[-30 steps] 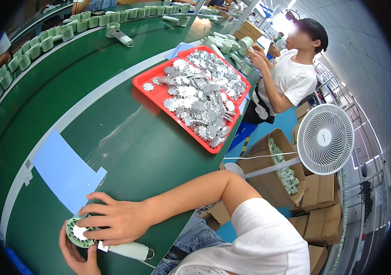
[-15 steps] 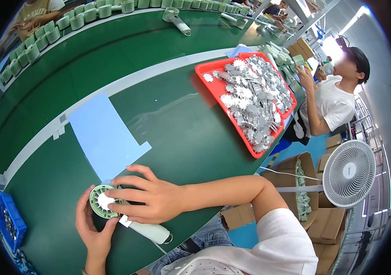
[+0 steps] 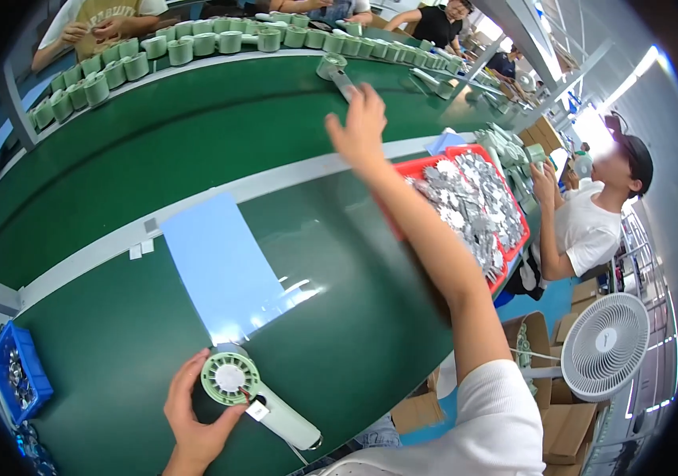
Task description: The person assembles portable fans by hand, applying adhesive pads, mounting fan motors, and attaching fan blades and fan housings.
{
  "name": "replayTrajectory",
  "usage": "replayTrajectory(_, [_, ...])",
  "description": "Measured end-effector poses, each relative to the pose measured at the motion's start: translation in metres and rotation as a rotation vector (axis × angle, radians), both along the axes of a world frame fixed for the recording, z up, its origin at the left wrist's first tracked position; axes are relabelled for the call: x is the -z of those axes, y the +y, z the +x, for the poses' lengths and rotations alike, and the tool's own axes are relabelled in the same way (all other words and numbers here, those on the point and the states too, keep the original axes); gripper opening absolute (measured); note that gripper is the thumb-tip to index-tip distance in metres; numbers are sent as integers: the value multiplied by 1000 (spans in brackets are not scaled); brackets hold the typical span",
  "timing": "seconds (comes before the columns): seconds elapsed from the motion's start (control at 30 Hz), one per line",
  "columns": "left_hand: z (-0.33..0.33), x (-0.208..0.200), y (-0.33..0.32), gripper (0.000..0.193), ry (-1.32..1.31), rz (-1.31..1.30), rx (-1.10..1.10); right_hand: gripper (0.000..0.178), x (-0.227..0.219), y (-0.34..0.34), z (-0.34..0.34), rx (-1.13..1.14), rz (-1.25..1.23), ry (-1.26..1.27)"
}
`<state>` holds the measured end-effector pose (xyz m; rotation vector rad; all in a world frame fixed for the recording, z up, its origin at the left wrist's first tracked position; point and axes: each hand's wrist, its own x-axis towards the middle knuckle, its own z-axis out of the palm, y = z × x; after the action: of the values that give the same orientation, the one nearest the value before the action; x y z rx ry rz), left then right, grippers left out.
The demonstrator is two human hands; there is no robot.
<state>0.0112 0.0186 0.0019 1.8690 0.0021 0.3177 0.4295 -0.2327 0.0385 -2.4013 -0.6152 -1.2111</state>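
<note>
My left hand point(image 3: 194, 420) grips the round head of a pale green handheld fan point(image 3: 287, 420) between thumb and fingers. The fan lies on the green table, its handle pointing to the lower right. Inside its ringed head sits a round white centre, and a small white tag with a thin wire shows by the neck. My right hand point(image 3: 361, 131) is stretched far forward over the green belt, fingers apart and holding nothing. Just beyond its fingertips lies another pale green handheld fan point(image 3: 333, 67); whether they touch it I cannot tell.
Red trays point(image 3: 518, 252) of spiky silvery pieces stand at the right, partly behind my right forearm. A blue sheet point(image 3: 224, 262) lies mid-table. A blue bin point(image 3: 25, 373) of small metal parts sits at left. Several green housings point(image 3: 180, 52) line the belt's far side. A co-worker point(image 3: 593, 214) stands at right.
My right hand has left the fan's head and reached far forward over the belt. My left hand still holds the fan. The whole view has shifted.
</note>
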Motion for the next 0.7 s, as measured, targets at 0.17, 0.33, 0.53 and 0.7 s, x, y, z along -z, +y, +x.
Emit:
replayTrajectory(0.17, [6, 0, 0, 77, -18, 114, 50, 76, 8, -40, 136, 516, -5, 568])
replayTrajectory(0.33, [3, -1, 2, 79, -57, 112, 53, 79, 29, -17, 177, 487, 25, 637])
replayTrajectory(0.53, [4, -16, -6, 63, 64, 30, -34, 66, 43, -11, 203, 531, -102, 726])
replayTrajectory(0.7, [9, 1, 1, 78, -29, 58, 56, 47, 8, -32, 182, -140, 440, 977])
